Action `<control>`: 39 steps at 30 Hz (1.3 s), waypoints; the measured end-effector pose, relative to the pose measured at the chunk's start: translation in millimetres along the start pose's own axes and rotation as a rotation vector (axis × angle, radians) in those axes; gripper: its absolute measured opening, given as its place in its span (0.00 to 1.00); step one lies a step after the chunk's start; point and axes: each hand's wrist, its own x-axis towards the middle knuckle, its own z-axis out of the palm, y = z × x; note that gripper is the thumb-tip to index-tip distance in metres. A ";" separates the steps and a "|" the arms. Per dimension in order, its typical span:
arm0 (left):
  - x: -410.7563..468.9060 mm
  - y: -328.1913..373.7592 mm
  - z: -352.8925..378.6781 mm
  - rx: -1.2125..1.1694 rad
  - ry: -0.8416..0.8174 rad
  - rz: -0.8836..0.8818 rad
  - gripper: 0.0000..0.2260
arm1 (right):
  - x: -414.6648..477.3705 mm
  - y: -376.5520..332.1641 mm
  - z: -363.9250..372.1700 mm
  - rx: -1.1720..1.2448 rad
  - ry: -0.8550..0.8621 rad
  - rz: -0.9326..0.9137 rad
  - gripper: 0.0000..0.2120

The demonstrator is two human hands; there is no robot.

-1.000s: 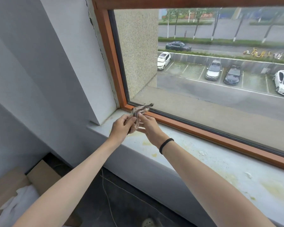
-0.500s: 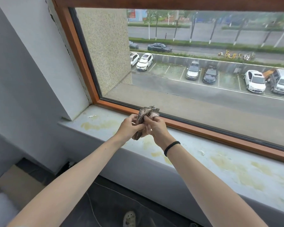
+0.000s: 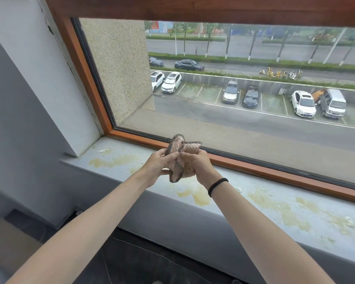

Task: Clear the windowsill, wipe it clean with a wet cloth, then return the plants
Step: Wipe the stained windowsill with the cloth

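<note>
So the cloth (image 3: 181, 158) is up off the windowsill (image 3: 275, 203) right now, bunched between both hands just in front of the wooden window frame (image 3: 254, 171). The left hand (image 3: 157, 167) has its fingers curled onto the dark mesh-trimmed edge. The right hand (image 3: 196, 166) is wrapped round the pinkish bulk, so both have a proper grip on it.

It looks soft, floppy and light, and I'd guess clingier if it's wet, though I can't tell dampness from here. My guess is it's being folded or wrung into a pad. Better to work it as a wad under the palm than by the loose trim, which would just drag.

Yellowish stains (image 3: 111, 161) sit at 9 o'clock from the hands, with white crumbs (image 3: 104, 150) nearby, and more stains run off toward 4 o'clock. No plants in view, so the sill seems cleared and wiping looks next.
</note>
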 end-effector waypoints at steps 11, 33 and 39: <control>18.7 11.4 -15.6 0.145 0.028 0.067 0.16 | 24.9 -21.4 24.1 0.090 0.000 0.001 0.09; 51.7 20.6 -72.7 -0.086 0.041 -0.044 0.07 | 49.6 -33.6 36.9 0.041 0.079 0.074 0.04; 50.2 21.4 -70.2 -0.112 0.020 0.001 0.13 | 43.4 -28.7 30.1 -0.036 0.028 0.025 0.05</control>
